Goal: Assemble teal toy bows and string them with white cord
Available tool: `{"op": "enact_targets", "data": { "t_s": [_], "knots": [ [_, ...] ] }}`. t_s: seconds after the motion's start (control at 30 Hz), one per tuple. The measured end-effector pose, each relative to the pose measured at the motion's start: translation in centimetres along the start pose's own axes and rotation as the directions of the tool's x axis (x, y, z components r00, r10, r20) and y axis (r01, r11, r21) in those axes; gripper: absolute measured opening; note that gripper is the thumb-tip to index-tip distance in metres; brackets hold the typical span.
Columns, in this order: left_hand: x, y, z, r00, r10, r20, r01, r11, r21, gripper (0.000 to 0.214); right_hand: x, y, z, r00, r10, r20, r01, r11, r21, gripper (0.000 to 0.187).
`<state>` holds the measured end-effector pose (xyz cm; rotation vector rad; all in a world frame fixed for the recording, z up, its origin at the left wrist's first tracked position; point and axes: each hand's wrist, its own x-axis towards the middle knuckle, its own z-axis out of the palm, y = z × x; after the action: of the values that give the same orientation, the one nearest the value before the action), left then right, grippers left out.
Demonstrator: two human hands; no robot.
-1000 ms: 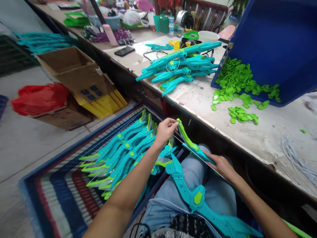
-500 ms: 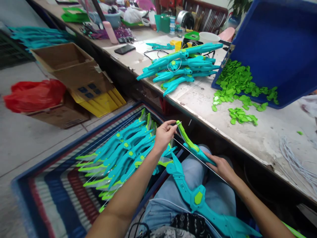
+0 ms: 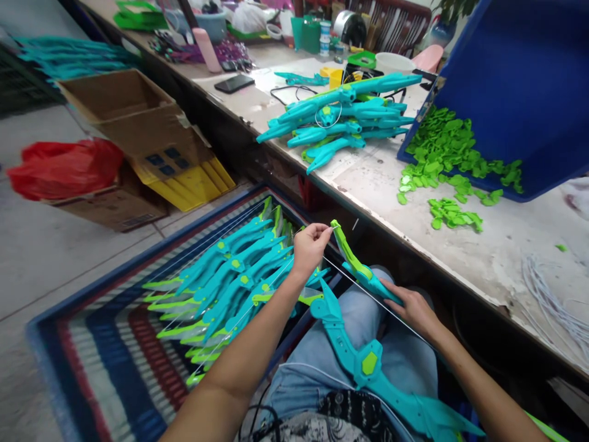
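My left hand pinches the end of a white string at the green tip of a teal toy bow. My right hand is closed around the teal limb of that bow, lower down. From near the left hand the string runs slantwise beneath the right hand. Another teal bow with a green hexagonal piece lies across my lap. Left of my lap, several strung teal and green bows lie side by side on a striped cloth.
On the workbench rests a pile of teal bow parts. A tipped blue bin spills small green pieces. White cords lie at the right. Cardboard boxes and a red bag stand on the floor.
The view has shifted slightly. Both hands keep their hold on the bow and string, and the left fingers remain at the green tip.
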<state>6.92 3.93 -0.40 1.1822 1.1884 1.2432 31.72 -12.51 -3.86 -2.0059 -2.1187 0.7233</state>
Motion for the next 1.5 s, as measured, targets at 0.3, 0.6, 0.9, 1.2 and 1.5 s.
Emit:
{"op": "enact_targets", "data": {
  "t_s": [0.3, 0.6, 0.9, 1.2, 1.5],
  "knots": [
    [0.2, 0.3, 0.5, 0.997, -0.009, 0.075, 0.016, 0.996, -0.092, 0.025, 0.0, -0.4, -0.2, 0.999, -0.04, 0.009, 0.04, 0.999, -0.034, 0.05],
    [-0.2, 0.4, -0.5, 0.956, -0.167, 0.241, 0.229, 0.939, -0.258, 0.047, 2.1, -2.7, -1.6, 0.967, -0.105, -0.232, 0.11, 0.994, 0.012, 0.038],
    [-1.9, 0.2, -1.6, 0.951, -0.189, 0.244, 0.258, 0.92, -0.294, 0.051, 14.7, -11.5, -4.7, 0.871, -0.329, -0.365, 0.452, 0.828, 0.333, 0.012],
    [-2.1, -0.6, -2.5, 0.973, -0.142, 0.181, 0.144, 0.99, 0.003, 0.028, 15.5, -11.8, -5.9, 0.824, -0.486, -0.291, 0.529, 0.844, 0.091, 0.013],
    [-1.9, -0.6, -1.4, 0.98, 0.067, 0.19, -0.062, 0.998, -0.034, 0.015, 17.2, -11.8, -8.2, 0.654, 0.103, -0.749, 0.248, 0.906, 0.342, 0.011]
  ]
}}
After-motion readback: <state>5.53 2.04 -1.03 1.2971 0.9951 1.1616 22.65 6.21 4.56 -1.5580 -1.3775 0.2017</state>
